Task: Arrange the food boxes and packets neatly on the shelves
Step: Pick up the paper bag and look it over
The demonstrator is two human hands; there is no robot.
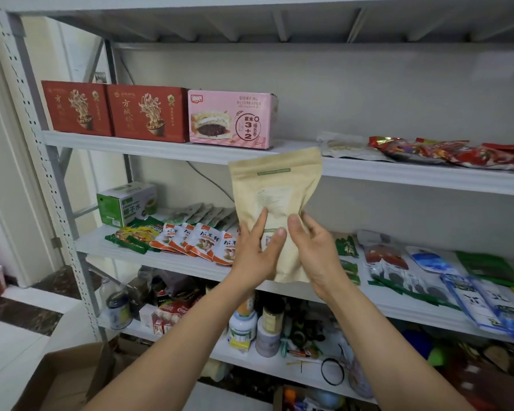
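Kraft-paper pouch (276,197) is standing upright at frame centre, its top overlapping the upper shelf (161,148) edge. The left hand (257,253) is gripping its lower left edge, thumb lying across the front. The right hand (316,253) is gripping the lower right side, thumb on the front, fingers hidden behind. Two red boxes (113,111) and a pink box (232,120) are sitting side by side at upper left. Orange-white packets (196,241) are lying overlapped on the middle shelf (116,250), left of the hands.
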